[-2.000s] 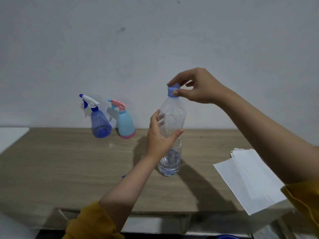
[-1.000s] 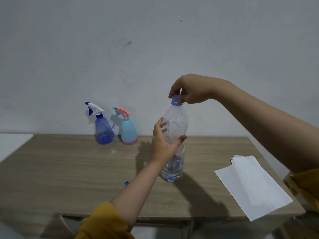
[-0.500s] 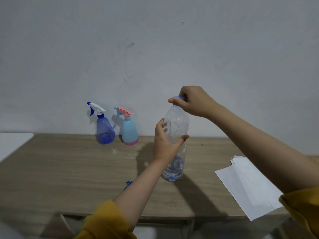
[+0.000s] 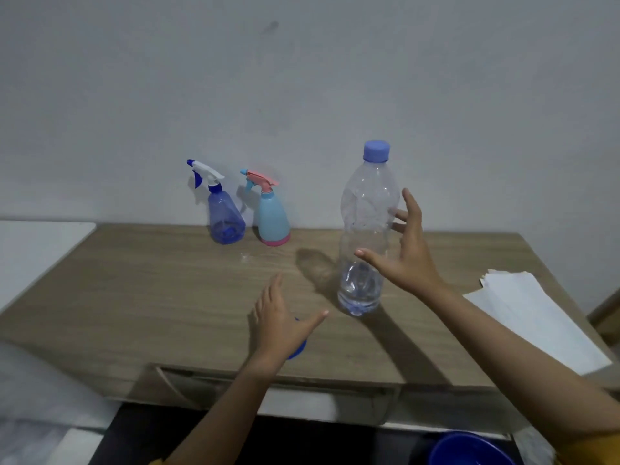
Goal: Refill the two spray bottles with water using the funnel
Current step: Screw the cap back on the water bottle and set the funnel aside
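A clear water bottle (image 4: 367, 209) with a blue cap stands upright on the wooden table (image 4: 151, 297), with a little water at its bottom. My right hand (image 4: 406, 260) is open just to its right, fingers spread, not gripping it. My left hand (image 4: 278, 323) hovers open over a blue funnel (image 4: 299, 349), which it mostly hides. A dark blue spray bottle (image 4: 225, 214) and a light blue spray bottle with a pink trigger (image 4: 272, 216) stand side by side at the back by the wall, both with their heads on.
A stack of white paper (image 4: 543, 323) lies on the table's right side, overhanging the front edge. A blue round container (image 4: 469, 448) sits below the table at the bottom right. A white surface (image 4: 37, 250) adjoins the table on the left.
Both hands let go of the water bottle. The right hand dropped from the cap to beside the bottle; the left hand moved down and left over the funnel.
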